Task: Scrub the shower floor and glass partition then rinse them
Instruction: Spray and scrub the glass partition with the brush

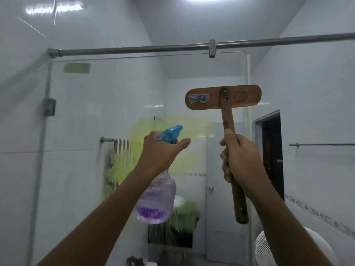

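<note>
Left hand [159, 150]: bottle [156, 200]; right hand [240, 160]: brush [222, 97]

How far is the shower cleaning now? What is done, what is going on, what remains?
Early stage, it seems. Done: nothing clearly; no foam shows on the glass partition. In hand: the left hand grips a spray bottle aimed at the glass, the right hand holds a wooden brush raised near it. Left: scrubbing the glass, the floor (out of view), and rinsing.
</note>
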The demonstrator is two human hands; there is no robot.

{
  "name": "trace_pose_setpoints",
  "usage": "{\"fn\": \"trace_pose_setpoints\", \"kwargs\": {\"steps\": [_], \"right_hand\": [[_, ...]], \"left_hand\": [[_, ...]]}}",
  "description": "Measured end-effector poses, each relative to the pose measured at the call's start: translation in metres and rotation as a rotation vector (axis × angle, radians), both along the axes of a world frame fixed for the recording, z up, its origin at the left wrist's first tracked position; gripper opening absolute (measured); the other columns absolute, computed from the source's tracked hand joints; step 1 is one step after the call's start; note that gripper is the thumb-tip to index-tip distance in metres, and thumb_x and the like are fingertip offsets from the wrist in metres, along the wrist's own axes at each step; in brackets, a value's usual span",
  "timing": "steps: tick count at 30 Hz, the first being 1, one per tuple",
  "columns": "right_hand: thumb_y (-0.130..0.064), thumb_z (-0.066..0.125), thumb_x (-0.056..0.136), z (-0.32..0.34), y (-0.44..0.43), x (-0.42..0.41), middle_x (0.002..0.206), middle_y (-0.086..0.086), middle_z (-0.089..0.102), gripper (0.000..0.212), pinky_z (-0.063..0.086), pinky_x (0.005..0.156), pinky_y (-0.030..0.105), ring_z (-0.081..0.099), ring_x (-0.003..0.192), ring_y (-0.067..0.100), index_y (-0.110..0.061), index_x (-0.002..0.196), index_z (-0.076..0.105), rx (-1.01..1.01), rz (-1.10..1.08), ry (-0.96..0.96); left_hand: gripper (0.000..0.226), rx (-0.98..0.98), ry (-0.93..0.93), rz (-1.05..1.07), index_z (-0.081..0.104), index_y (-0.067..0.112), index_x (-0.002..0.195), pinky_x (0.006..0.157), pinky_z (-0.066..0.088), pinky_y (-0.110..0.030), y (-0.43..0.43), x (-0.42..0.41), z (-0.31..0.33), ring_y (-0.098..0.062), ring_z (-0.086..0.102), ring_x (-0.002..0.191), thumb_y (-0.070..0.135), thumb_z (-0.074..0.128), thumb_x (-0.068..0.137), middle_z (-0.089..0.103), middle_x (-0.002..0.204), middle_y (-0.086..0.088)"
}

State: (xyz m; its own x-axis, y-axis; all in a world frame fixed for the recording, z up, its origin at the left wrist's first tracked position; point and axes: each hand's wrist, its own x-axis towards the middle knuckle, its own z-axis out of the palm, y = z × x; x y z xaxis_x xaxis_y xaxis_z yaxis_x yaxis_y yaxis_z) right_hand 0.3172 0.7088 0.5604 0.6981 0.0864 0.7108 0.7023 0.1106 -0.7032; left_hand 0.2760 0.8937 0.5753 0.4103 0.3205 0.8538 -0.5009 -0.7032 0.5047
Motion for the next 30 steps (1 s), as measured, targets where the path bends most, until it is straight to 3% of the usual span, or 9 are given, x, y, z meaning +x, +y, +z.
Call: {"fn": "trace_pose_setpoints", "kwargs": {"steps": [4,8,12,17,22,26,30], "right_hand": [[-0.043,0.042,0.105,-0.002,-0.001,-0.003,0.064,0.009,0.046,0.041,0.042,0.037,0.023,0.042,0.042,0.013,-0.005,0.102,0.057,-0.012,-0.008,0.019],[-0.042,0.043,0.105,-0.002,-0.001,-0.005,0.064,0.008,0.047,0.041,0.042,0.037,0.022,0.043,0.042,0.013,-0.005,0.103,0.058,-0.028,-0.021,0.025],[-0.044,0.042,0.105,-0.003,0.001,-0.005,0.063,0.007,0.047,0.040,0.043,0.038,0.021,0.044,0.042,0.012,-0.008,0.101,0.058,-0.048,-0.043,0.033],[-0.050,0.035,0.105,0.004,0.011,0.000,0.061,0.005,0.049,0.045,0.045,0.040,0.023,0.047,0.041,0.011,-0.011,0.099,0.057,-0.084,-0.117,-0.005],[-0.051,0.030,0.106,0.029,0.025,0.014,0.076,0.004,0.054,0.043,0.051,0.049,0.026,0.053,0.055,0.014,-0.015,0.103,0.054,-0.249,-0.256,-0.094],[-0.054,0.028,0.105,-0.032,0.024,0.019,0.074,0.001,0.057,0.040,0.052,0.049,0.029,0.053,0.054,0.011,-0.022,0.095,0.050,-0.360,-0.299,-0.074],[-0.057,0.027,0.100,-0.090,0.015,0.009,0.071,0.000,0.056,0.042,0.044,0.047,0.019,0.049,0.051,0.005,-0.022,0.096,0.050,-0.455,-0.272,-0.030]], "left_hand": [[0.038,0.028,0.039,0.004,0.059,0.010,0.059,0.052,0.045,-0.020,-0.007,-0.002,-0.004,-0.007,0.051,0.044,0.036,0.082,0.075,0.056,0.050,0.003],[0.037,-0.061,0.011,-0.020,0.061,0.007,0.062,0.053,0.050,-0.027,-0.008,-0.006,-0.001,-0.016,0.056,0.048,0.034,0.082,0.074,0.061,0.056,-0.007],[0.036,-0.013,-0.013,0.022,0.057,0.015,0.057,0.052,0.048,-0.023,-0.011,-0.008,-0.002,-0.011,0.055,0.046,0.035,0.080,0.076,0.054,0.050,0.004],[0.038,-0.015,-0.022,0.046,0.058,0.011,0.058,0.051,0.046,-0.023,-0.007,-0.013,0.002,-0.009,0.052,0.043,0.036,0.079,0.076,0.053,0.049,0.005],[0.040,-0.009,-0.067,0.120,0.055,0.016,0.056,0.051,0.040,-0.015,-0.005,-0.015,0.002,-0.007,0.049,0.043,0.041,0.077,0.078,0.053,0.050,0.007],[0.043,0.083,-0.119,0.190,0.053,0.020,0.056,0.050,0.036,-0.010,-0.002,-0.027,0.000,-0.007,0.050,0.045,0.046,0.074,0.083,0.053,0.050,0.007],[0.044,0.062,-0.124,0.179,0.051,0.022,0.053,0.045,0.038,-0.008,0.000,-0.032,-0.011,-0.004,0.051,0.044,0.045,0.075,0.082,0.049,0.046,0.010]]}}
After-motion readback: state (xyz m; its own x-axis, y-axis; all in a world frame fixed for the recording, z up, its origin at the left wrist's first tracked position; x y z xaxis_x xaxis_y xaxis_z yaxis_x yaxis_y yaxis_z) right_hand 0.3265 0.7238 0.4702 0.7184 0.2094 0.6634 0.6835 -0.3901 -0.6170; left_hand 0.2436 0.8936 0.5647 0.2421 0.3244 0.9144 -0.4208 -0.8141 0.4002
